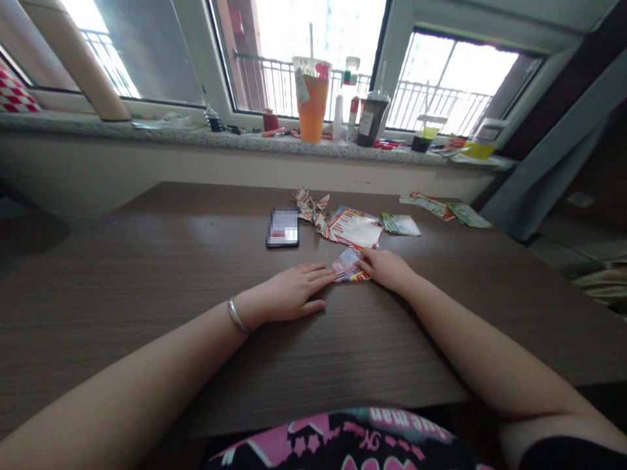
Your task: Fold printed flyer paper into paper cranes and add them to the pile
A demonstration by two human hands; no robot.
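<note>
A small folded piece of printed paper (349, 266), red, white and yellow, lies on the brown wood-grain table (147, 287) just in front of me. My right hand (386, 269) rests its fingertips on the paper's right side and seems to pinch it. My left hand (289, 294) lies flat on the table, its fingers apart and its fingertips reaching the paper's left edge. A silver bangle (238, 315) circles my left wrist. Beyond the hands lies a larger flyer (355, 226), partly torn or creased, with a black smartphone (283, 228) to its left.
Paper strips (308, 205) and several green and red flyer pieces (428, 205) lie along the table's far side. Behind stands a granite windowsill (245, 138) holding an orange cup (312, 108), bottles and a dark cup (371, 119). A grey curtain (553, 170) hangs right.
</note>
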